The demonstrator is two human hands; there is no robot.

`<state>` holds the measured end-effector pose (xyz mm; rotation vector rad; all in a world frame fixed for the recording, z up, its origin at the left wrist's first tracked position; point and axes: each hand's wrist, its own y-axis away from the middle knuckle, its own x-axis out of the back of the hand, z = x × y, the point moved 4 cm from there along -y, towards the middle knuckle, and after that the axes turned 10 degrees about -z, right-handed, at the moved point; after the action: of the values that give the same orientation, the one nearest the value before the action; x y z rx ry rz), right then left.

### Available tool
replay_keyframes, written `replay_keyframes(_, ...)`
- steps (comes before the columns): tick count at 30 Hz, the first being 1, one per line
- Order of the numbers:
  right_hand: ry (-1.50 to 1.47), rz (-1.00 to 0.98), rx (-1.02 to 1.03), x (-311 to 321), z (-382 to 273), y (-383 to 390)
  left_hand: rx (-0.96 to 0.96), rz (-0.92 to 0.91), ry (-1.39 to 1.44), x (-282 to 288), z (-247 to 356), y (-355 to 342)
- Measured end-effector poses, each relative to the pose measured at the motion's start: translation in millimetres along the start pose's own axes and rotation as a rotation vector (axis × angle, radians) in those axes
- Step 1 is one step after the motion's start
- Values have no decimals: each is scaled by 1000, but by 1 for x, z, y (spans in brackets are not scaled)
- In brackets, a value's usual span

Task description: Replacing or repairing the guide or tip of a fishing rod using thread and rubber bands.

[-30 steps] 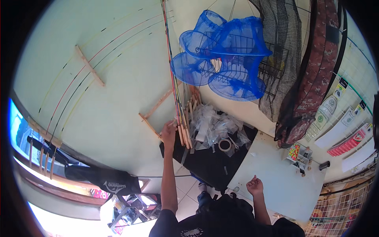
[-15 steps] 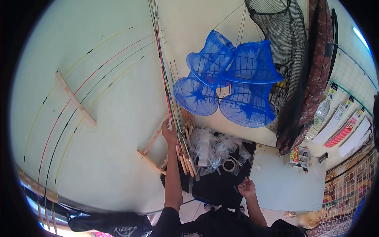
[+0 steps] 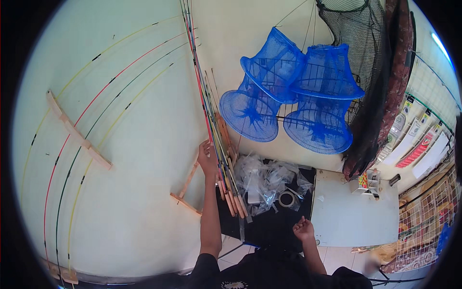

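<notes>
A bundle of thin fishing rods (image 3: 210,113) in red, blue, green and yellow stands upright against the wall corner, pale handles (image 3: 235,200) at the bottom. At its left side my left hand (image 3: 207,158) is closed with bent fingers on the rods; some of its fingertips are hidden. A wooden rack (image 3: 186,203) supports the bundle, partly covered by my left forearm. My right hand (image 3: 303,229) hovers before the black tabletop (image 3: 269,226), its fingers curled in and nothing visible in them. Nearest to it lies a roll of tape (image 3: 287,199).
Crumpled clear plastic bags (image 3: 260,180) cover the black tabletop. Blue mesh fish traps (image 3: 320,96) hang above it. To the right are a white table (image 3: 356,212) and a small organizer box (image 3: 364,183). More rods rest on a wooden wall holder (image 3: 79,132) at left.
The whole view has shifted, with the traps and table further right. My left hand stays by the rods. My right hand keeps its curled pose.
</notes>
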<state>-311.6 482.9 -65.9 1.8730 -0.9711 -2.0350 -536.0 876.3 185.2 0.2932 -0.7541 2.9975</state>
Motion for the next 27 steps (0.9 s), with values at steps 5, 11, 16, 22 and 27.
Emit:
replay_keyframes(5,4,5,44,-17,-8,-5,-13,-65,8,7,-10,-9)
replay_keyframes(11,36,-14,16,-36,9,-19,-88,-5,-81,24,-11,-6)
replay_keyframes(16,89,-58,-56,-40,22,-31,-113,-13,-87,41,15,6)
replay_keyframes(22,154,-88,-104,-46,34,-26,-114,5,-108,60,68,38)
replay_keyframes(27,483,-141,-138,-57,55,1,-112,-33,-136,81,112,81)
